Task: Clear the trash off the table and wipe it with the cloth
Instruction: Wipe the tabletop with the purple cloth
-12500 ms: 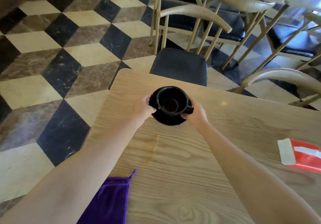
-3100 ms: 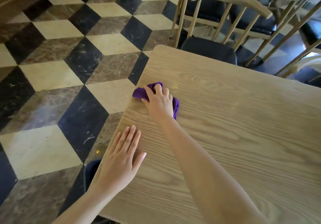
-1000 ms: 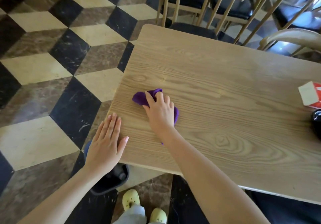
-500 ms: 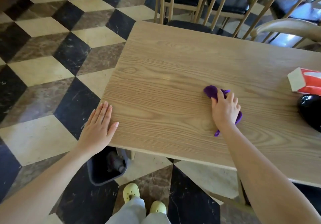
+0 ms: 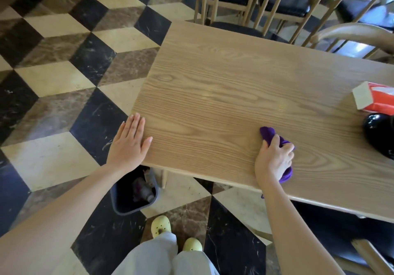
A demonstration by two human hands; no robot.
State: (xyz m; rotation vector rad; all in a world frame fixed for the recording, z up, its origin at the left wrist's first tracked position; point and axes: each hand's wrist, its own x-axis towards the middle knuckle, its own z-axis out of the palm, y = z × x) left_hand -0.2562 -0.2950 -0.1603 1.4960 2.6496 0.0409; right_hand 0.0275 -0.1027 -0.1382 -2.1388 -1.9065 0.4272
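Note:
My right hand (image 5: pixel 274 159) presses a bunched purple cloth (image 5: pixel 269 135) onto the wooden table (image 5: pixel 213 95), close to the near edge. The cloth shows ahead of my fingers and under my palm. My left hand (image 5: pixel 129 142) lies flat with fingers together on the table's near left corner and holds nothing. A dark trash bin (image 5: pixel 134 191) with rubbish inside stands on the floor below that corner.
A red and white box (image 5: pixel 375 98) and a black cup (image 5: pixel 380 135) sit at the table's right edge of view. Wooden chairs (image 5: pixel 251 1) with dark seats stand beyond the far side. My feet in yellow shoes (image 5: pixel 161 225) stand on the checkered floor.
Over the last second my right hand slid the cloth from the left part of the table to the right and back toward the near edge. My left hand stayed on the corner.

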